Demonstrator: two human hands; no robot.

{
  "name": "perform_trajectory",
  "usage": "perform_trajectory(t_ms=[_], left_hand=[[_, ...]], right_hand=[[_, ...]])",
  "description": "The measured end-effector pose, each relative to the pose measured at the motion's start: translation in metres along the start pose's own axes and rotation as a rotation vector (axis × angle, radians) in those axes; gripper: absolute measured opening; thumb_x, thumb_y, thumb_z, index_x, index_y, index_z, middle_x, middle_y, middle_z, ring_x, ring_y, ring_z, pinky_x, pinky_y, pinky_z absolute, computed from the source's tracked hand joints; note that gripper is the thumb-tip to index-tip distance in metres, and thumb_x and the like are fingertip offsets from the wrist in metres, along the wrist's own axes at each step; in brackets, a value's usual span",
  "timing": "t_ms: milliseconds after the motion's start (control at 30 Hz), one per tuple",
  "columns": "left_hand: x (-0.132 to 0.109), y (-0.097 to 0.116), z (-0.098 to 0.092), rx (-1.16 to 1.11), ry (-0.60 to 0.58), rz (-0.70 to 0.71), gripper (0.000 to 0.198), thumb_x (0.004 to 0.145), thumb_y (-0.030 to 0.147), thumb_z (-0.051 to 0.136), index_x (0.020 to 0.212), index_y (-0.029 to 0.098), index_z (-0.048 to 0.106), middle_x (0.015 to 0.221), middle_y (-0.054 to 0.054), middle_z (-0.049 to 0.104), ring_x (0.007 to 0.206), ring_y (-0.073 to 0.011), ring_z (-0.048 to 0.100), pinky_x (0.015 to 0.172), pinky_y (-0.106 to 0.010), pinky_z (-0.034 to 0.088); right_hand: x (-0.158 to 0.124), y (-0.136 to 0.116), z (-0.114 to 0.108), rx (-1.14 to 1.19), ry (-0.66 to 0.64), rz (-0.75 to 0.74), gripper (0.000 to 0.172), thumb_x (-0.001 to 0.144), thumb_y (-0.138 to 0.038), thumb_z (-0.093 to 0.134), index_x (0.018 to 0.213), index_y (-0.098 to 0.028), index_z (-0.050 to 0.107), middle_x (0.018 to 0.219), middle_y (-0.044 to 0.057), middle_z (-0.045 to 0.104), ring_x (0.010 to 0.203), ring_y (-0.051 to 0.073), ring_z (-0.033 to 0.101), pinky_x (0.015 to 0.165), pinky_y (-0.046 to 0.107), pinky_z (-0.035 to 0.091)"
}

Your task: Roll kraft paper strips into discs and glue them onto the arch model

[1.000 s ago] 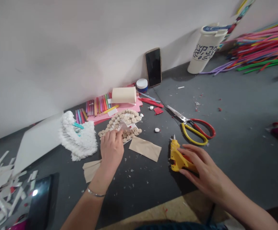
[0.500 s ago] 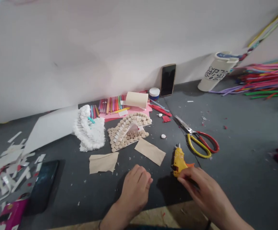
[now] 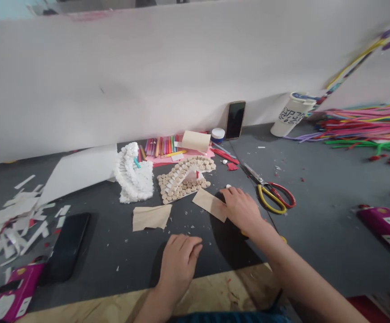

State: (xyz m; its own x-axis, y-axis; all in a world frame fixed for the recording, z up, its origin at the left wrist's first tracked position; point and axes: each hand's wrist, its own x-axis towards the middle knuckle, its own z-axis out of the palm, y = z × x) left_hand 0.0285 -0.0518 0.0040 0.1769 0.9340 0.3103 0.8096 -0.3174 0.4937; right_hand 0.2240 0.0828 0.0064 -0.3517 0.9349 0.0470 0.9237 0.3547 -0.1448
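Right hand: palm down, fingers extended and slightly apart; the fingertips touch the right end of a kraft paper strip. The hand is open, with no visible grip on the strip.

Left hand: palm down on the near part of a grey work mat, fingers loosely curved. It is open and holds nothing.

Kraft paper strip position: flat on the mat, angled, between the hands and a wooden-disc arch, just beside the arch's lower right end.

Adjacent items:
- A second kraft paper piece lies flat, just in front of the arch.
- A white fluffy arch-shaped piece stands left of the wooden-disc arch.
- Scissors with red and yellow handles lie near the right hand.

Rear items:
- Coloured sticks lie on pink paper.
- A cream paper roll rests on the pink paper.
- A smartphone leans against a white wall.
- A white lettered cup stands near the wall.

Side items:
- A pink-and-green bundle of long, thin strands lies at right.
- A black tablet and white paper scraps lie at left.
- A magenta box lies at right.
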Motion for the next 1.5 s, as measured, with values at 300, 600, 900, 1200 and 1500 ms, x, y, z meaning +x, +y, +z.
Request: perform_trajectory(t_ms=[300,600,900,1200,1500], left_hand=[[-0.001,-0.003,-0.011,0.152,0.135,0.101,0.032,0.096,0.03,0.05,0.124,0.017,0.057,0.122,-0.012,0.066,0.117,-0.0253,0.057,0.094,-0.038,0.041],[0.017,-0.007,-0.016,0.186,-0.089,0.271,0.018,0.089,0.01,0.051,0.082,0.022,0.063,0.069,0.004,0.066,0.074,-0.0156,0.062,0.102,-0.042,0.034],[-0.005,-0.011,0.007,0.399,0.144,0.353,0.022,0.087,0.002,0.051,0.088,0.021,0.061,0.084,0.0,0.066,0.083,-0.0163,0.058,0.097,-0.037,0.035],[-0.027,-0.015,0.014,0.23,-0.029,0.179,0.017,0.084,0.006,0.061,0.083,0.022,0.065,0.083,0.001,0.064,0.084,-0.0167,0.055,0.084,-0.035,0.035],[-0.031,-0.011,0.003,0.268,0.066,0.173,0.016,0.091,0.013,0.056,0.084,0.023,0.067,0.079,0.001,0.064,0.079,-0.0153,0.055,0.08,-0.034,0.034]], right_hand=[[-0.026,-0.028,0.01,0.108,-0.023,-0.278,0.013,0.094,-0.013,0.049,0.085,-0.017,0.057,0.076,0.004,0.064,0.071,0.017,0.058,0.067,0.028,0.038],[-0.081,-0.033,-0.006,0.26,0.213,-0.541,0.02,0.094,-0.01,0.046,0.108,-0.018,0.059,0.084,0.005,0.068,0.076,0.019,0.06,0.071,0.031,0.045],[-0.096,-0.011,0.006,0.238,0.396,-0.566,0.023,0.093,-0.01,0.048,0.092,-0.022,0.068,0.087,0.006,0.068,0.08,0.02,0.058,0.075,0.035,0.044],[-0.116,-0.011,0.04,0.349,0.164,-0.523,0.026,0.085,-0.005,0.051,0.094,-0.022,0.068,0.082,0.005,0.064,0.077,0.022,0.052,0.071,0.035,0.042],[-0.115,-0.004,0.04,0.447,0.26,-0.467,0.022,0.091,-0.01,0.05,0.091,-0.023,0.068,0.08,0.004,0.063,0.075,0.02,0.054,0.067,0.033,0.044]])
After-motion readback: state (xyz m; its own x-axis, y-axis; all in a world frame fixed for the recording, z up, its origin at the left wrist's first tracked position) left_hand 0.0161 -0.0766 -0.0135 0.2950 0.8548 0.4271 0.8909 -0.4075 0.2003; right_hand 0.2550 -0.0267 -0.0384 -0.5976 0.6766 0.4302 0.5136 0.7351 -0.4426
